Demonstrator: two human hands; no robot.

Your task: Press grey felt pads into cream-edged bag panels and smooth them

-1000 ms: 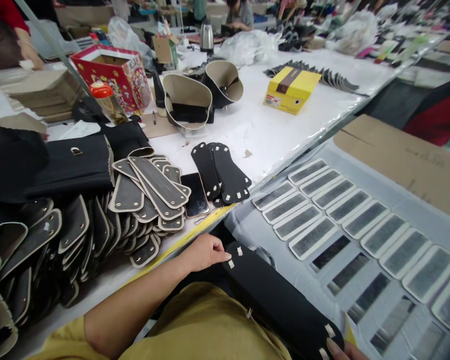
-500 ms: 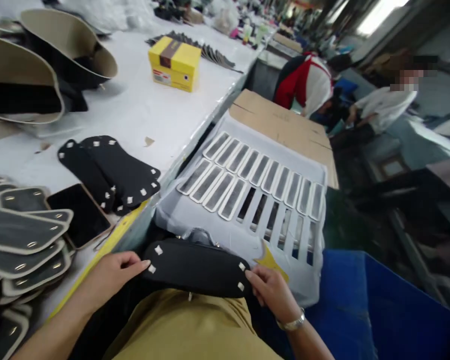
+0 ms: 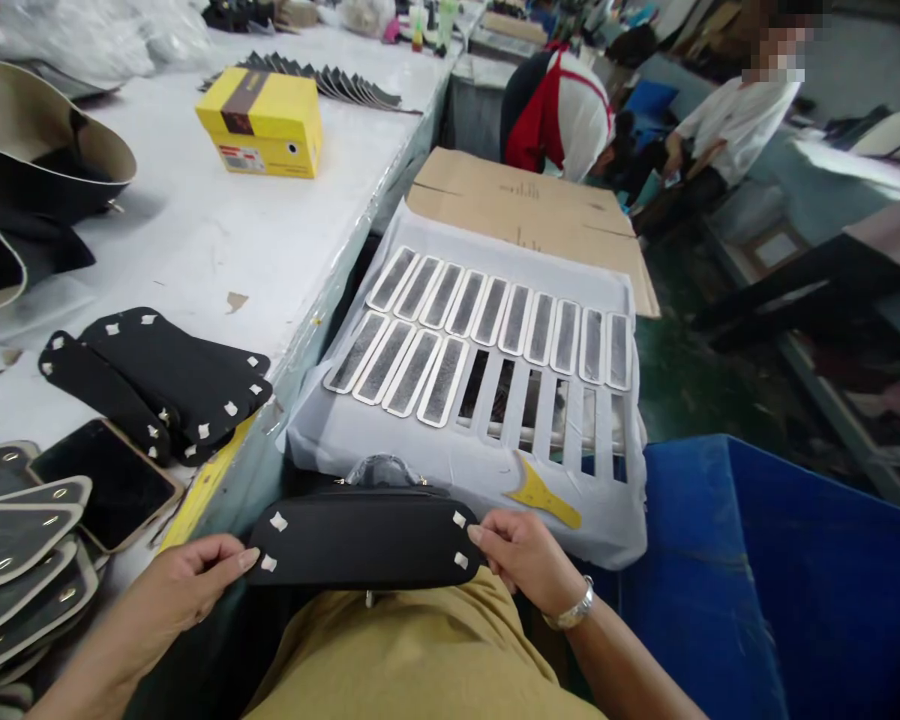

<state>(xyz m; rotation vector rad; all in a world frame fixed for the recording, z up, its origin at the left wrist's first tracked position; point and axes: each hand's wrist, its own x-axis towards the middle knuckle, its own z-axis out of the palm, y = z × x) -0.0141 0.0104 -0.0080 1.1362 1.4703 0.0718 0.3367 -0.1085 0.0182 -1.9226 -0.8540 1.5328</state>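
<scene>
A long black panel (image 3: 364, 540) with rounded ends and small white tabs near each end lies level in front of my waist. My left hand (image 3: 199, 580) pinches its left end between thumb and fingers. The right end is gripped by my right hand (image 3: 525, 560), which has a metal watch at the wrist. Just beyond the panel is a grey-covered board (image 3: 307, 435) bearing rows of white-edged strips (image 3: 442, 380) and open slots. A yellow piece (image 3: 544, 495) rests on the board's near edge.
On the white table (image 3: 270, 235) are a yellow box (image 3: 262, 125), black panels (image 3: 172, 370), a dark flat rectangle (image 3: 109, 485) and stacked pale-edged pieces (image 3: 26, 590). A blue bin (image 3: 720, 560) stands at right. Cardboard (image 3: 525, 205) lies behind the board; two people are farther back.
The view has turned, so the table items sit farther left. Both hands still hold the black panel, which now looks more level.
</scene>
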